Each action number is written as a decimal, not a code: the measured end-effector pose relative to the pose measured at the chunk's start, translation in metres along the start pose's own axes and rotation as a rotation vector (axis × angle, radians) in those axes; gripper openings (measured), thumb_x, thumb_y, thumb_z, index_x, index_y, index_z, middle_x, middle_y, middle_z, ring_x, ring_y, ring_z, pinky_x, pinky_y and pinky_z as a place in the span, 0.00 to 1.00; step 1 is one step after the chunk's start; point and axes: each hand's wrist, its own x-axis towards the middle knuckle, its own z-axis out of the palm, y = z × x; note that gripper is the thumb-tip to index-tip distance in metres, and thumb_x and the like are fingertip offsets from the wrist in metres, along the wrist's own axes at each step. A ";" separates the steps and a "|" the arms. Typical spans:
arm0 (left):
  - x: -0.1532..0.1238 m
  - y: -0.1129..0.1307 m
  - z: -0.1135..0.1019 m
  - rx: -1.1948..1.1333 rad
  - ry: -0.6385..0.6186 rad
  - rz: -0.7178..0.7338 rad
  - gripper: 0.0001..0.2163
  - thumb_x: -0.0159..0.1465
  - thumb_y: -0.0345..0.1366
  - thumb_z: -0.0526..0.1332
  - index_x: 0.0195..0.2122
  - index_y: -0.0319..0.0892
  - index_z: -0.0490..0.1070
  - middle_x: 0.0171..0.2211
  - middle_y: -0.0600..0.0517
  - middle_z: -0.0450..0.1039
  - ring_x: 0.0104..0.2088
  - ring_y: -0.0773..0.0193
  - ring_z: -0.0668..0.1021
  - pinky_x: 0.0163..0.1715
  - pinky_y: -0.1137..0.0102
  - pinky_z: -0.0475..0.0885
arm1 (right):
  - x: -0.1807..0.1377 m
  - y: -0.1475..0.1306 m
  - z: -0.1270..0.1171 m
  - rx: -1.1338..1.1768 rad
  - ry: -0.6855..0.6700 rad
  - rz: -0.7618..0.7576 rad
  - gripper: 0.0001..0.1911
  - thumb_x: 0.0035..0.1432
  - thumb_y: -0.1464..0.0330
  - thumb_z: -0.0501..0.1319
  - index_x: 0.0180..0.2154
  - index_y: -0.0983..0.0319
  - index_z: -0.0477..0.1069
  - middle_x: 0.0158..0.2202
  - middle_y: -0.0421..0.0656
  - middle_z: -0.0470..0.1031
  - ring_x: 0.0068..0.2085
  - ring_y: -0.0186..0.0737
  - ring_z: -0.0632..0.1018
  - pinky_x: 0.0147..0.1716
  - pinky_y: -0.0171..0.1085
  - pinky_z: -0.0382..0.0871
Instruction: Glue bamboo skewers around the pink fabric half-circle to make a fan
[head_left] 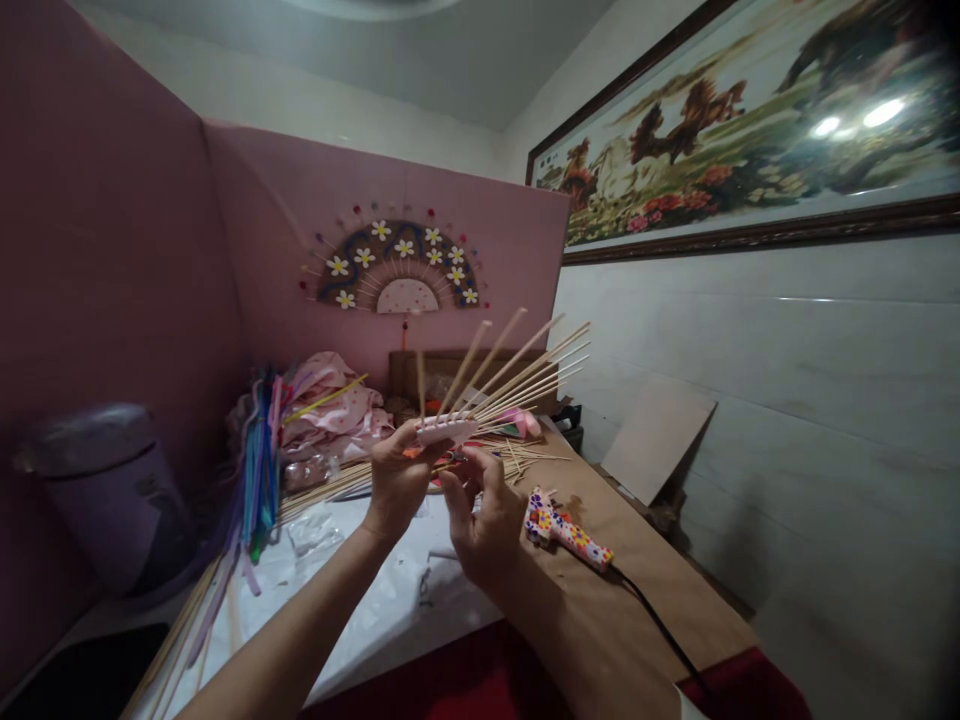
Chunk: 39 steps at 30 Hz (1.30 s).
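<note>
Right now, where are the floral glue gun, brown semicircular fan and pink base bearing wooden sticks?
Floral glue gun (pixel 576 541), head view: handle.
Brown semicircular fan (pixel 385 252), head view: brown band.
Pink base bearing wooden sticks (pixel 448 432), head view: near side.

Pink base (pixel 448 431) w/ splayed sticks (pixel 526 373)

2 pink panels (pixel 262 210), a brown tabletop (pixel 652 610), a pale wall (pixel 810 370) with 1 framed horse picture (pixel 750 130).

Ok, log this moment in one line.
left hand: holding pink base with fanned sticks; right hand: near base, contact unclear; glue gun: on brown surface
</note>
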 end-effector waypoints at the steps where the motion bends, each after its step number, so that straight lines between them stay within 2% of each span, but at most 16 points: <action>1: -0.001 0.002 0.000 0.027 -0.019 0.028 0.10 0.52 0.34 0.67 0.37 0.42 0.77 0.33 0.51 0.79 0.32 0.61 0.79 0.35 0.69 0.74 | 0.000 0.001 0.000 -0.012 -0.010 0.020 0.16 0.59 0.64 0.58 0.47 0.65 0.64 0.29 0.42 0.78 0.22 0.32 0.76 0.24 0.30 0.66; 3: -0.003 0.005 0.000 0.105 -0.040 0.106 0.08 0.53 0.34 0.65 0.36 0.42 0.76 0.32 0.51 0.79 0.31 0.62 0.79 0.33 0.70 0.74 | 0.002 0.003 0.001 -0.045 -0.017 0.037 0.17 0.59 0.61 0.58 0.46 0.65 0.64 0.27 0.41 0.77 0.23 0.32 0.76 0.24 0.30 0.65; 7: -0.004 0.010 0.001 0.315 -0.025 0.254 0.07 0.55 0.30 0.63 0.34 0.42 0.77 0.33 0.50 0.80 0.32 0.62 0.79 0.34 0.71 0.73 | 0.007 0.009 0.000 -0.110 0.003 -0.049 0.07 0.63 0.67 0.54 0.36 0.63 0.68 0.25 0.40 0.75 0.23 0.31 0.75 0.23 0.30 0.60; 10: -0.004 0.010 0.001 0.407 -0.030 0.325 0.08 0.56 0.28 0.60 0.36 0.42 0.76 0.35 0.49 0.80 0.35 0.61 0.80 0.37 0.70 0.73 | 0.005 0.007 -0.004 -0.094 -0.047 -0.244 0.08 0.62 0.73 0.51 0.32 0.62 0.67 0.23 0.40 0.73 0.23 0.32 0.74 0.24 0.32 0.60; 12: -0.003 0.011 0.001 0.443 -0.012 0.373 0.08 0.56 0.28 0.60 0.36 0.42 0.76 0.34 0.50 0.80 0.35 0.62 0.80 0.37 0.71 0.73 | 0.000 0.000 -0.008 -0.036 -0.171 -0.408 0.10 0.61 0.72 0.51 0.29 0.60 0.65 0.21 0.39 0.71 0.22 0.33 0.72 0.24 0.34 0.60; 14: -0.002 0.012 0.000 0.471 0.018 0.414 0.08 0.56 0.27 0.60 0.36 0.43 0.75 0.34 0.50 0.80 0.34 0.63 0.80 0.37 0.71 0.73 | -0.009 -0.010 -0.008 0.050 -0.299 -0.548 0.16 0.61 0.69 0.49 0.21 0.58 0.60 0.15 0.36 0.65 0.18 0.32 0.67 0.20 0.34 0.57; 16: 0.000 0.014 -0.001 0.489 0.028 0.455 0.10 0.56 0.26 0.59 0.36 0.43 0.75 0.34 0.50 0.80 0.35 0.63 0.80 0.38 0.70 0.72 | -0.020 -0.022 -0.006 0.128 -0.342 -0.594 0.19 0.60 0.67 0.49 0.17 0.58 0.55 0.12 0.33 0.56 0.14 0.30 0.59 0.16 0.34 0.52; 21: 0.004 0.021 -0.006 0.560 0.006 0.585 0.14 0.55 0.20 0.56 0.38 0.42 0.74 0.37 0.50 0.79 0.39 0.61 0.78 0.42 0.66 0.70 | -0.037 -0.038 0.000 0.275 -0.314 -0.652 0.19 0.58 0.66 0.50 0.16 0.59 0.52 0.12 0.32 0.53 0.13 0.28 0.56 0.15 0.34 0.49; 23: 0.006 0.023 -0.008 0.593 0.014 0.605 0.13 0.55 0.21 0.58 0.39 0.41 0.74 0.36 0.49 0.79 0.39 0.60 0.78 0.42 0.65 0.69 | -0.035 -0.037 -0.002 0.302 -0.333 -0.610 0.18 0.57 0.68 0.50 0.17 0.59 0.52 0.12 0.32 0.53 0.14 0.28 0.56 0.16 0.34 0.50; 26: 0.007 0.027 -0.010 0.652 0.039 0.640 0.11 0.56 0.23 0.59 0.39 0.41 0.73 0.35 0.48 0.78 0.37 0.60 0.77 0.40 0.65 0.68 | -0.029 -0.031 -0.008 0.294 -0.361 -0.407 0.16 0.58 0.69 0.50 0.19 0.59 0.53 0.14 0.33 0.56 0.17 0.29 0.60 0.20 0.33 0.55; 30: 0.009 0.033 -0.010 0.723 0.040 0.690 0.09 0.59 0.26 0.57 0.38 0.42 0.73 0.33 0.50 0.78 0.36 0.60 0.76 0.39 0.65 0.66 | -0.024 -0.022 -0.007 0.293 -0.222 -0.045 0.16 0.60 0.70 0.51 0.20 0.60 0.54 0.16 0.34 0.55 0.20 0.30 0.61 0.22 0.32 0.56; 35: 0.009 0.041 -0.009 0.815 -0.005 0.713 0.08 0.61 0.28 0.56 0.37 0.42 0.74 0.33 0.50 0.79 0.35 0.59 0.75 0.39 0.64 0.65 | -0.031 -0.008 0.013 0.510 -0.078 0.297 0.12 0.61 0.66 0.53 0.25 0.60 0.58 0.19 0.33 0.55 0.20 0.28 0.59 0.20 0.30 0.55; 37: 0.009 0.042 -0.009 0.835 -0.019 0.724 0.08 0.61 0.28 0.56 0.38 0.42 0.74 0.34 0.50 0.79 0.36 0.59 0.75 0.39 0.63 0.65 | -0.033 -0.003 0.020 0.565 -0.046 0.358 0.10 0.62 0.65 0.53 0.28 0.61 0.59 0.19 0.32 0.56 0.19 0.28 0.59 0.18 0.30 0.54; 39: 0.009 0.043 -0.009 0.845 -0.028 0.731 0.09 0.61 0.29 0.56 0.39 0.42 0.74 0.35 0.50 0.79 0.36 0.59 0.75 0.39 0.63 0.65 | -0.033 0.000 0.023 0.560 -0.027 0.318 0.09 0.64 0.65 0.51 0.31 0.61 0.60 0.20 0.33 0.58 0.19 0.27 0.60 0.18 0.29 0.55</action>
